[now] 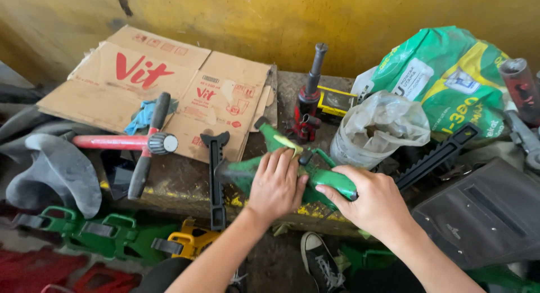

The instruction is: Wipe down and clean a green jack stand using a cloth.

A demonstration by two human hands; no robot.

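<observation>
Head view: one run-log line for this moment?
left hand: pressing yellow-green cloth on green metal tool | right hand: gripping tool | surface: worn wooden bench

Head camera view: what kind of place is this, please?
Probably a repair workshop for car jacks. Both hands grip a green jack on a paint-stained bench; a red bottle jack stands behind, and more green jacks lie below.

Green tool (329, 180) middle hidden under both hands; grip unclear.
</observation>
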